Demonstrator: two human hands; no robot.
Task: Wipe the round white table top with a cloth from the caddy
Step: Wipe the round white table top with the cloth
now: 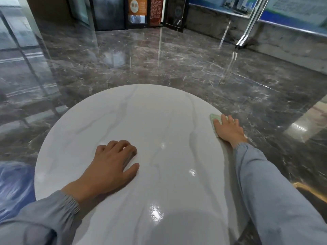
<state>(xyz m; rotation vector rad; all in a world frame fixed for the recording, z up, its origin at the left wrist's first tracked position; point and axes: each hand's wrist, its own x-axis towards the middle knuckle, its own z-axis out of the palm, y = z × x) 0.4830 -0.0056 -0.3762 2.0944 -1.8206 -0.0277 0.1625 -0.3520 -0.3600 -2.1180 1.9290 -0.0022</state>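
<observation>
White table top [159,121], cloth [214,119] under right hand [228,129]

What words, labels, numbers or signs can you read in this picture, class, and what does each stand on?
Orange poster at the far wall: pale characters, too blurred to read.
Dark red sign beside it: small lines of text, unreadable.
Wall display board, upper right: text too blurred.
Round white table top and green cloth: no writing.

The worktop [150,121] filled the lower centre of the frame, with the floor [159,59] behind and around it. The left hand [109,167] rested on its lower-left part; the right hand [228,129] lay on the cloth [215,119] at its right edge.
</observation>
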